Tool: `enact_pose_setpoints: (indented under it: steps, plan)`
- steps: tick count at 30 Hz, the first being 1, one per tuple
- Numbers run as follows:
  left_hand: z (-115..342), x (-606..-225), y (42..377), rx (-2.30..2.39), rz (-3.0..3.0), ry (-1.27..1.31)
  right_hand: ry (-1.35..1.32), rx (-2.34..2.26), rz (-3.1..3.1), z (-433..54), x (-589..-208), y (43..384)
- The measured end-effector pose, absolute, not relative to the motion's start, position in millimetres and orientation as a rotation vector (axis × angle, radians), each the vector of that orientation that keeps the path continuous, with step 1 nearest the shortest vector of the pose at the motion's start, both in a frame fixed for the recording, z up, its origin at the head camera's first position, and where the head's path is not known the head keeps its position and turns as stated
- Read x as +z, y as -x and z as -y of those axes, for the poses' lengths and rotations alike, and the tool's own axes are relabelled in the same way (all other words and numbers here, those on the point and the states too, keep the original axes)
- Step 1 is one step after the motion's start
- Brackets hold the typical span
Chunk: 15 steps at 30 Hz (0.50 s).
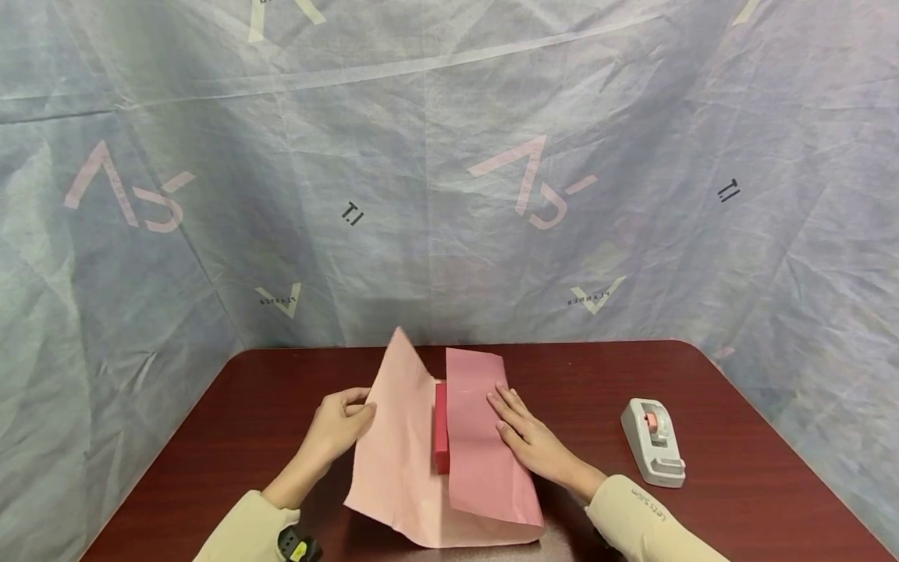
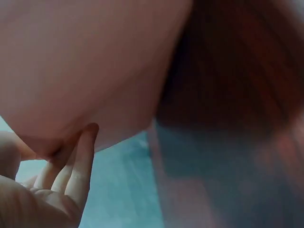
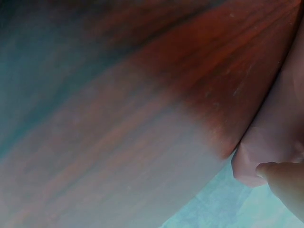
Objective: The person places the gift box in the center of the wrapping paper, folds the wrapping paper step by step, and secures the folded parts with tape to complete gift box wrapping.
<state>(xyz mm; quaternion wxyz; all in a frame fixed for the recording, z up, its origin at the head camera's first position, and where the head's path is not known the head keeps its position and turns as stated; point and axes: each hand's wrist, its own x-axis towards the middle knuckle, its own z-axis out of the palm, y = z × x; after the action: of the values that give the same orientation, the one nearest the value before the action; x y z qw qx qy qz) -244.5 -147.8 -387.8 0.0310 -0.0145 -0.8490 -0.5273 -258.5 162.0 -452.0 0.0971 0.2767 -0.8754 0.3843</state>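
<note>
A sheet of pink paper (image 1: 403, 453) lies partly around a red box (image 1: 441, 429). Its right side is folded over the box and shows a darker pink face, hiding much of the box. My left hand (image 1: 339, 425) pinches the raised left edge of the paper between thumb and fingers; the left wrist view shows the fingers (image 2: 84, 166) against the sheet. With fingers extended, my right hand (image 1: 534, 441) rests on the outer side of the folded right flap. Only a fingertip (image 3: 268, 170) of that hand touching the paper shows clearly in the right wrist view.
A white tape dispenser (image 1: 653, 443) with a roll of tape stands to the right on the dark red wooden table (image 1: 281, 390). Grey printed cloth (image 1: 421, 179) hangs behind the table and along both sides.
</note>
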Motion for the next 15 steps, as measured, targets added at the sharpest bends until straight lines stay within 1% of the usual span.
enact_pose_setpoints:
  steps: [9,15]
  plan:
    - [105,-365,247,-1.461,2.591,0.098,-0.827,1.138,2.591,-161,-451,258]
    - [73,-364,251,-1.407,2.604,0.208,-0.812,1.124,2.594,-161,-452,258]
